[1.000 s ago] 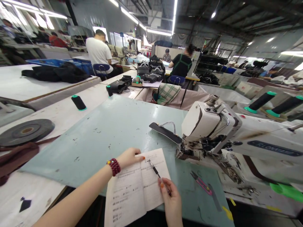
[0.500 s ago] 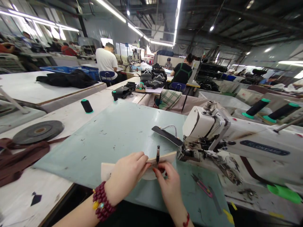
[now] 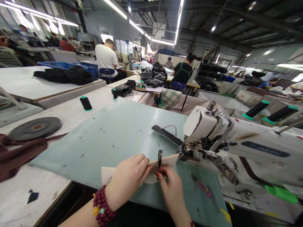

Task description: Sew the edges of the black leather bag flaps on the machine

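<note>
Pale green tabletop (image 3: pixel 113 129); left hand (image 3: pixel 129 178) grips notebook (image 3: pixel 170 161), largely hidden; right hand (image 3: pixel 172 190) pinches pen (image 3: pixel 160 156), partly covered.

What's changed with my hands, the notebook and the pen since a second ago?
The pen, slanted over the page before, now stands upright at your right hand. The notebook's written pages have tipped mostly out of sight; your left hand moved nearer the right. The snips and black strip stayed put.
</note>
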Demonstrator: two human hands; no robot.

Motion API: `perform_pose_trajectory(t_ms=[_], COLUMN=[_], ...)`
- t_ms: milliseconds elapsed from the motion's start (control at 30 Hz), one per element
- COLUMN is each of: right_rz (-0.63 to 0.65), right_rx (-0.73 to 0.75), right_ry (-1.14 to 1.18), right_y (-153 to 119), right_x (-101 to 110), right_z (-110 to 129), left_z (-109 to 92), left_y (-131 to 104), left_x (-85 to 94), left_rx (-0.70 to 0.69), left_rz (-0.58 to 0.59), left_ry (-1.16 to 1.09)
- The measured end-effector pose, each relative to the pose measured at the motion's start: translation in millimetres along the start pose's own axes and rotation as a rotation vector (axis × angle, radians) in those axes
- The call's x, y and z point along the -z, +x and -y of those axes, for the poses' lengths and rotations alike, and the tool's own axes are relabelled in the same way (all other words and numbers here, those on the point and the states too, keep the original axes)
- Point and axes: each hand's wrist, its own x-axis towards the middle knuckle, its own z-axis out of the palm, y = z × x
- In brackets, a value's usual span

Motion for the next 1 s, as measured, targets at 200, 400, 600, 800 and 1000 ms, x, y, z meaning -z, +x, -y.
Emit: perform_pose_trajectory(t_ms=[200,400,600,800,1000], right_rz=[-0.027,0.015,-0.228,0.095,0.005], right_rx=[0.024,0.027,-0.079,-0.206,-0.254], right_ry=[-0.124,-0.229,-0.048,0.350,0.457], right_y=[-1,-8,-15,-24,-42], right_x=[5,7,21,22,31], right_z=[-17,-35,-59,-63,-41], left_z=[4,4,19,41,88], left_y=[-1,0,-2,20,26], left_x=[1.6,5.9,9.9,17.8,50.9], left_rx=[0.009,0.035,0.065,0.138,0.267], left_rz=[0.010,0.072,0.118,0.189,0.345], left_ry=[0.007,-0.008,-0.084,-0.231,-0.672])
